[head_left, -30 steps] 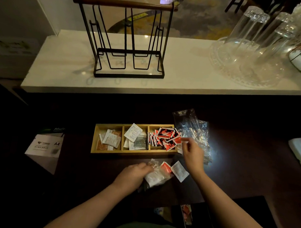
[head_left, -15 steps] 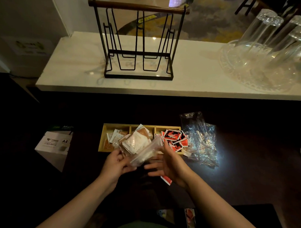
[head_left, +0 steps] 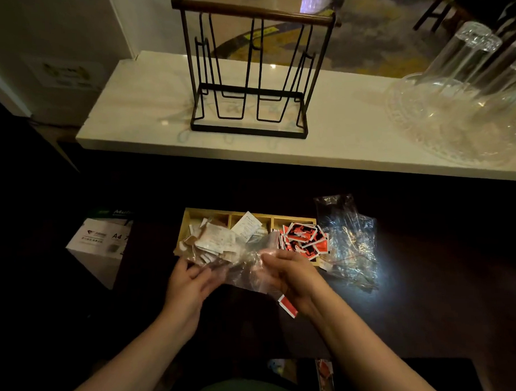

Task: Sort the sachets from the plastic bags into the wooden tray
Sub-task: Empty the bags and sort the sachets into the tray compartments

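Note:
A wooden tray [head_left: 193,212] with three compartments lies on the dark table. Red sachets [head_left: 300,240] fill its right compartment, a white sachet [head_left: 246,227] leans in the middle one. Both hands hold a clear plastic bag [head_left: 247,270] tipped over the tray's left end, and white and brown sachets [head_left: 213,243] spill from its mouth. My left hand [head_left: 190,288] grips the bag's left side, my right hand [head_left: 294,277] grips its right side. One red sachet [head_left: 287,305] lies on the table under my right wrist.
Crumpled empty plastic bags [head_left: 349,242] lie right of the tray. A white A4 paper box [head_left: 100,244] stands at the left. On the pale counter behind are a black wire rack [head_left: 248,78] and upturned glasses on a clear tray [head_left: 464,100].
My left hand lifted the bag of sachets off the table to the tray's left end. My right hand left the red sachets and took the bag's other side. Sachets now spill out.

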The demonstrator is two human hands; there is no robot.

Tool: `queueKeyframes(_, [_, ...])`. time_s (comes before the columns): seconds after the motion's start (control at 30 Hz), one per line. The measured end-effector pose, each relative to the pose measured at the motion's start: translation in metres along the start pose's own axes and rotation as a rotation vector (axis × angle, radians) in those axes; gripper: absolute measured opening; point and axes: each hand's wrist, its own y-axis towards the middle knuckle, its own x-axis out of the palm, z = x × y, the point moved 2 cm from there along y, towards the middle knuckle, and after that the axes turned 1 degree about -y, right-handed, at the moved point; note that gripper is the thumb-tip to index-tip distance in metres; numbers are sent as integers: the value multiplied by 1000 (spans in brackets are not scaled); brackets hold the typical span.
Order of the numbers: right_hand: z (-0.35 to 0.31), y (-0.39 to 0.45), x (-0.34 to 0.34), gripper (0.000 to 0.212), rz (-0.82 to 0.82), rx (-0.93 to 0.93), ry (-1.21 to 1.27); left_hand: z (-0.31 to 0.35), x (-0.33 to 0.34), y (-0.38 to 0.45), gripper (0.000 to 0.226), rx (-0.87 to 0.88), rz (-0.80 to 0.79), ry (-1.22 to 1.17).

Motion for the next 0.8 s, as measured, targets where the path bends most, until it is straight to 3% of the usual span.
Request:
queueKeyframes(0.1, [-8, -8, 3, 14, -107, -36, 13, -5, -4, -13, 35, -111, -39, -72])
queueKeyframes(0.27, [-8, -6, 7, 9, -146, -61, -78, -26, -18, -30, 28, -316, -133, -55])
queueKeyframes(0.33, [-2, -4, 10, 8, -140, -38, -124, -33, -25, -31, 21, -439, -167, 75])
queueKeyframes(0.4, [3, -2, 11, 13, -113, -16, -158, -32, -30, -27, 13, -501, -209, 402])
queueKeyframes(0.5, [6, -1, 15, 15, -72, -23, -255, -17, -31, -12, 11, -239, -224, 848])
queueKeyframes(0.57, [7, 0, 21, 14, -48, -73, -368, 4, -18, -9, 14, -64, -202, 798])
queueKeyframes(0.63, [7, 2, 30, 12, -26, -131, -460, 21, 4, -12, 17, -34, -258, 618])
queueKeyframes(0.8, [7, 5, 44, 19, 72, -261, -655, 27, 35, -9, 33, 37, -224, 647])
